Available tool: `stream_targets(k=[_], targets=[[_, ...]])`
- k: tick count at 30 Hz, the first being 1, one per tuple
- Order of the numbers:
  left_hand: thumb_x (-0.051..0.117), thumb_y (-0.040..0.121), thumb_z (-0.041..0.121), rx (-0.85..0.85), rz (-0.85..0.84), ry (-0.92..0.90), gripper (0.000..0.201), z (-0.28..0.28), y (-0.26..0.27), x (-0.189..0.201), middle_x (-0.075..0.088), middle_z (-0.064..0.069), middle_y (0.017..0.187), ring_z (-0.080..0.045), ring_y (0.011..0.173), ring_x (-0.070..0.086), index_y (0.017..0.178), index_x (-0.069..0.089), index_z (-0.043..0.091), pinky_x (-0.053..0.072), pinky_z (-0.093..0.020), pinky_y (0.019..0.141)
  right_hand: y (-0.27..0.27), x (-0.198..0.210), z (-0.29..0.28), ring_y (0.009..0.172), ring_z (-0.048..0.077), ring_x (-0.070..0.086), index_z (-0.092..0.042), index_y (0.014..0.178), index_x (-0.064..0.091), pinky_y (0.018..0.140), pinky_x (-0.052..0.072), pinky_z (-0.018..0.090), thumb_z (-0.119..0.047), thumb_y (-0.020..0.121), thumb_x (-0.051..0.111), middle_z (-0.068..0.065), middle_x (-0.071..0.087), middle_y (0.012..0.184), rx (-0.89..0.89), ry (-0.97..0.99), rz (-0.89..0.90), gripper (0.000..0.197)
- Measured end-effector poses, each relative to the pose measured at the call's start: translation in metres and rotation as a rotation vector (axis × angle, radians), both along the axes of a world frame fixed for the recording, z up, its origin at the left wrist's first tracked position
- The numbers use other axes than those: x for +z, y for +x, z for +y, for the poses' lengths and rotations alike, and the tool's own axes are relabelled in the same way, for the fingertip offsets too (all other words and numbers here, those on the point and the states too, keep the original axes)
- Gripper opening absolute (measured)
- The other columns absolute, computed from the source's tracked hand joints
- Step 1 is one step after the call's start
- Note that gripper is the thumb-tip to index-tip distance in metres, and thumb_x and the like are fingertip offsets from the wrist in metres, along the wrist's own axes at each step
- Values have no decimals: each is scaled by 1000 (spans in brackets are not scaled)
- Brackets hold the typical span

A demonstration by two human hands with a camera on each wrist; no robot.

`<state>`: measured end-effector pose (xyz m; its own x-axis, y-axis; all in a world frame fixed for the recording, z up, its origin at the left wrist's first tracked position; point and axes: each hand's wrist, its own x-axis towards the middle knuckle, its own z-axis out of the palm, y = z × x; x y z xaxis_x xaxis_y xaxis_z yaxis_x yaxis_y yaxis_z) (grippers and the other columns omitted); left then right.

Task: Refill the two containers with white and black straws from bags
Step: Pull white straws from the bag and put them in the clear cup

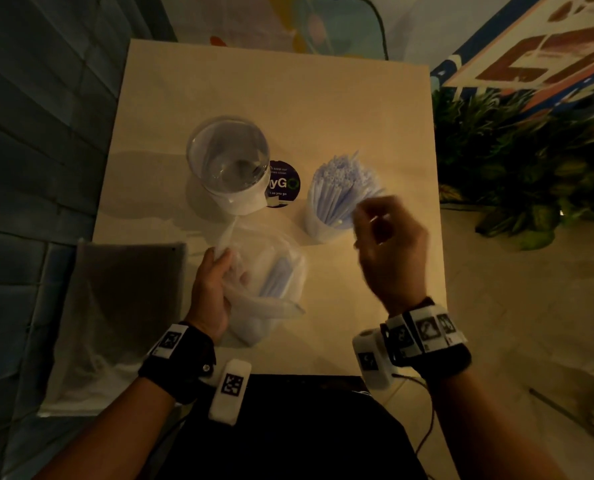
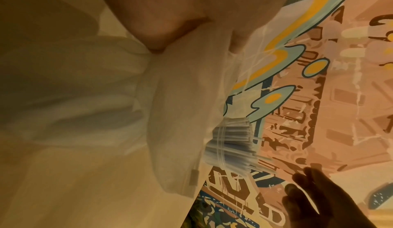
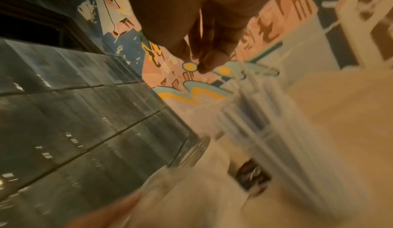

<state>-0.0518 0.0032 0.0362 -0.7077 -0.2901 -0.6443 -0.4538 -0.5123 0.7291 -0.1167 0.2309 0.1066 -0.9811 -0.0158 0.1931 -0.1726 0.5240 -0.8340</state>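
An empty clear glass container [image 1: 227,161] stands left of centre on the table [image 1: 323,109]. To its right, a second container [image 1: 326,223] is packed with white straws [image 1: 344,181]. My left hand [image 1: 228,268] grips the gathered neck of a clear plastic bag [image 1: 254,327] holding a few white straws [image 1: 276,277]. My right hand [image 1: 370,225], blurred, hovers beside the filled container with loosely bent fingers and nothing visible in them. The left wrist view shows the bag [image 2: 180,114] under my thumb, the straws [image 2: 231,141] and my right hand [image 2: 306,186]. No black straws are visible.
A round purple sticker [image 1: 283,183] lies between the two containers. A dark flat bag in clear plastic [image 1: 126,299] hangs over the table's left front corner. A leafy plant [image 1: 517,161] stands off the right edge and a painted wall behind.
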Motion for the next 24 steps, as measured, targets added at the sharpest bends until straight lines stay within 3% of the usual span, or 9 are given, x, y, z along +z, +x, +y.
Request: stream_targets(k=[4, 6, 8, 12, 14, 17, 20, 23, 24], targets=[[78, 77, 30, -201, -9, -214, 43, 0, -2, 0, 69, 5, 104, -14, 96, 65, 116, 61, 26, 50, -37, 82, 35, -19, -26, 56, 6, 59, -24, 91, 66, 62, 45, 16, -19, 97, 63, -20, 62, 73, 396, 76, -314, 8], [80, 77, 27, -263, -26, -360, 36, 3, -4, -1, 71, 10, 104, -11, 98, 65, 109, 65, 35, 52, -38, 86, 50, -37, -38, 64, 1, 56, -21, 95, 70, 68, 44, 17, -22, 98, 61, -12, 69, 87, 535, 137, -319, 10], [77, 82, 25, -257, -12, -420, 18, 8, -6, 2, 72, 15, 93, -7, 92, 66, 92, 69, 38, 53, -37, 87, 59, -53, -44, 76, 7, 61, -22, 99, 71, 72, 48, 26, -30, 100, 54, -6, 72, 97, 593, 224, -374, 18], [64, 93, 29, -297, 55, -439, 22, 11, -6, 7, 67, 19, 98, 1, 94, 62, 95, 60, 51, 47, -28, 85, 58, -68, -44, 78, 32, 62, -18, 92, 67, 63, 38, 35, -36, 105, 40, 8, 70, 87, 591, 469, -535, 35], [60, 95, 29, -270, 48, -411, 17, 11, -5, 4, 69, 9, 100, -7, 94, 65, 99, 58, 45, 47, -30, 83, 53, -74, -41, 81, 33, 62, -19, 91, 66, 63, 33, 33, -36, 106, 36, 9, 69, 89, 544, 580, -557, 37], [52, 99, 24, -217, 27, -440, 10, 18, -5, 1, 67, 1, 93, -11, 86, 65, 107, 56, 20, 49, -28, 74, 47, -81, -42, 84, 31, 64, -23, 96, 70, 63, 39, 34, -52, 101, 38, 5, 71, 94, 437, 670, -599, 43], [53, 99, 28, -238, -5, -369, 12, 22, -6, 0, 63, 7, 104, -4, 90, 63, 110, 56, 27, 49, -23, 75, 44, -83, -49, 85, 29, 66, -23, 97, 69, 68, 51, 37, -69, 90, 46, 1, 72, 95, 349, 640, -634, 52], [74, 76, 43, -362, 28, -192, 48, 11, -7, -6, 65, 0, 116, -16, 106, 65, 118, 55, 29, 54, -39, 89, 43, -81, -53, 89, 29, 66, -21, 98, 65, 70, 52, 38, -72, 85, 51, 2, 71, 101, 288, 603, -633, 54], [79, 67, 45, -448, 43, -217, 63, 8, -9, -7, 64, 1, 118, -16, 108, 64, 122, 52, 28, 53, -36, 89, 42, -80, -52, 89, 29, 66, -21, 98, 63, 68, 49, 37, -74, 84, 52, 2, 70, 102, 275, 594, -630, 56]])
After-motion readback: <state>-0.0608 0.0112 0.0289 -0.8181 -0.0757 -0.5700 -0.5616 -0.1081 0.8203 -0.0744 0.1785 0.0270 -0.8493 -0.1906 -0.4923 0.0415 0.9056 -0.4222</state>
